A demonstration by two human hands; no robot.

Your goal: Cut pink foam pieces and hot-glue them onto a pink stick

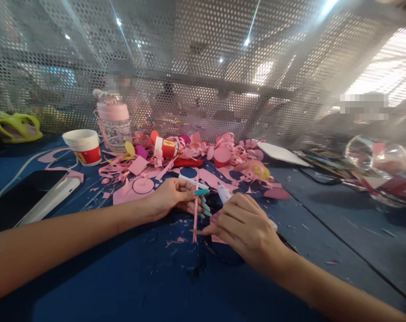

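Observation:
My left hand (pixel 176 199), with long teal nails, pinches a narrow pink paper strip (pixel 195 214) between thumb and fingers. The strip stands roughly upright, its lower end near the table surface. From the right, a fingertip of my right hand (pixel 245 226) meets the strip's lower part. A white printed tube (pixel 224 193) sticks out past my right hand's curled fingers, which appear to hold it; most of it is hidden. Under that hand lies a piece of pink paper (pixel 218 232). Just beyond my left hand is a white pen-like stick (pixel 191 181).
Pink paper scraps (pixel 223 154) pile up behind my hands, with a tipped paper cup (pixel 165 147) among them. Stacked paper cups (pixel 83 147), a pink-lidded bottle (pixel 113 120) and a phone (pixel 28 194) are left. Clear plastic wrapping (pixel 377 156) lies right. A perforated metal screen (pixel 203 80) stands behind.

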